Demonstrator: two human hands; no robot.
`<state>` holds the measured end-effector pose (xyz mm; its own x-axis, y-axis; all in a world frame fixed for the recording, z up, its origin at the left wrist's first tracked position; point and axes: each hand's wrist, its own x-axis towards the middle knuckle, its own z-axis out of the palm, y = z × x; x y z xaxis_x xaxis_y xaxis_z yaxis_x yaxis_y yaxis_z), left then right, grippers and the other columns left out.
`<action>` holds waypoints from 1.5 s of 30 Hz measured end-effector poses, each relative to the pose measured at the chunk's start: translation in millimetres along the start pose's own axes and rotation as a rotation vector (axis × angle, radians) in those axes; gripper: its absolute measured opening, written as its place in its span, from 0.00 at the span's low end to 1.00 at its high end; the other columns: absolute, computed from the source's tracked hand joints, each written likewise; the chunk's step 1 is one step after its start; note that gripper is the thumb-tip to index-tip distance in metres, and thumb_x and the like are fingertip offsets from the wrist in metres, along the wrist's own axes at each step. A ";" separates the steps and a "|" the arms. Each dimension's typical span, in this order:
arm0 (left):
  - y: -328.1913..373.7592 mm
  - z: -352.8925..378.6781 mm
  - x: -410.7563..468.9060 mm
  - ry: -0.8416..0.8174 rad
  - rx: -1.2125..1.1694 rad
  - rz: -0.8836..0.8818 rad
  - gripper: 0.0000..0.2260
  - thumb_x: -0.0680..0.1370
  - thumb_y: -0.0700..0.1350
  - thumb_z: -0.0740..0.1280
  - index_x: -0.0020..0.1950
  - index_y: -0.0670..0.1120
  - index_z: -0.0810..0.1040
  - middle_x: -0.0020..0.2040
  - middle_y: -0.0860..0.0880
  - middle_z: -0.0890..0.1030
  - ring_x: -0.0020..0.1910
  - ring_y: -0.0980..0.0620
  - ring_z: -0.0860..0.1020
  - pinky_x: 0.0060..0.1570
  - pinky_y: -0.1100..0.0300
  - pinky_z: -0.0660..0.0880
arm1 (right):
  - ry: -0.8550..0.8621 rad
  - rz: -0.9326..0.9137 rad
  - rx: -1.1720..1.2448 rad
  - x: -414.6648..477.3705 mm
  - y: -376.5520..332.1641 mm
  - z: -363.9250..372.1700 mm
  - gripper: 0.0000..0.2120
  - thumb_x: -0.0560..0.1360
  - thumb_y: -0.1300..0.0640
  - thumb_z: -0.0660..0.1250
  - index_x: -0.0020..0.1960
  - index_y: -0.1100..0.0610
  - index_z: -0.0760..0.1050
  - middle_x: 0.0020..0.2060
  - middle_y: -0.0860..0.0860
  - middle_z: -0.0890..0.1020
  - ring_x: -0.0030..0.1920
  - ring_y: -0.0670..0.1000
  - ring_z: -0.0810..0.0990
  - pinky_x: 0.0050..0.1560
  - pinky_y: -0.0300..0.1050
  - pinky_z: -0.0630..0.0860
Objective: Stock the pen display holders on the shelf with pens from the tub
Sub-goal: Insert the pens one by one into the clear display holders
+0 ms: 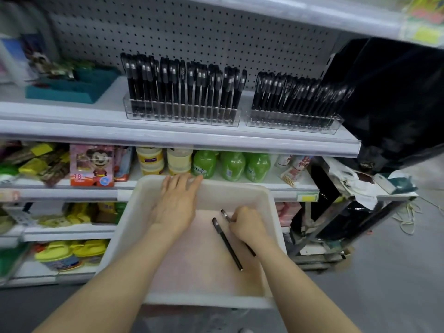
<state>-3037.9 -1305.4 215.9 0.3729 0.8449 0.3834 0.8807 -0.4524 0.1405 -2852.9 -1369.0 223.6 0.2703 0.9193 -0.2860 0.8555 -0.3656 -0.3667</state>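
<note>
Right hand (245, 224) pinches a black pen (225, 214) inside the white tub (272, 212) (cap end poking out past fingers); second pen (227, 243) lies loose just left. Left hand (177, 203) flat, fingers straight, at far rim.

White tub (127, 224) — two black pens (227, 243) inside, clear holders (182, 117) packed upright

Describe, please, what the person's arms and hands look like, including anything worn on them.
The left forearm and right forearm are bare: no sleeves, watch or bracelet show. The left hand and right hand are ungloved, with no rings visible.
</note>
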 end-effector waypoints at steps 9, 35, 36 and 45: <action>13.5 -19.7 27.0 -0.048 0.012 -0.063 0.11 0.77 0.46 0.66 0.58 0.51 0.81 0.48 0.44 0.81 0.49 0.39 0.76 0.50 0.49 0.72 | 0.048 -0.171 0.418 8.6 1.5 -43.8 0.04 0.76 0.60 0.66 0.46 0.52 0.74 0.41 0.52 0.81 0.46 0.59 0.83 0.54 0.53 0.79; 215.5 -9.9 232.7 0.129 0.012 0.216 0.26 0.76 0.39 0.67 0.74 0.42 0.66 0.69 0.44 0.71 0.67 0.44 0.68 0.69 0.51 0.66 | 0.862 -0.250 0.664 111.1 159.0 -290.0 0.06 0.78 0.54 0.66 0.52 0.55 0.78 0.39 0.47 0.83 0.43 0.47 0.83 0.49 0.45 0.79; 215.3 -6.8 234.1 0.133 0.033 0.205 0.27 0.75 0.38 0.68 0.74 0.42 0.67 0.69 0.44 0.72 0.67 0.44 0.69 0.69 0.50 0.66 | 0.886 -0.259 0.666 117.2 160.0 -299.0 0.06 0.78 0.53 0.66 0.52 0.54 0.78 0.39 0.46 0.82 0.43 0.47 0.83 0.49 0.45 0.79; 217.9 -1.0 240.8 0.201 0.053 0.170 0.22 0.72 0.36 0.71 0.66 0.42 0.76 0.60 0.45 0.77 0.58 0.43 0.73 0.58 0.47 0.73 | 0.904 -0.293 0.639 162.7 157.3 -328.5 0.07 0.79 0.55 0.65 0.53 0.56 0.78 0.39 0.47 0.82 0.43 0.48 0.83 0.49 0.44 0.79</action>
<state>-2756.5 -1200.8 339.8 0.4555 0.6822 0.5720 0.8265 -0.5628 0.0130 -2529.2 -1229.1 410.2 0.5375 0.6554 0.5306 0.6266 0.1107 -0.7714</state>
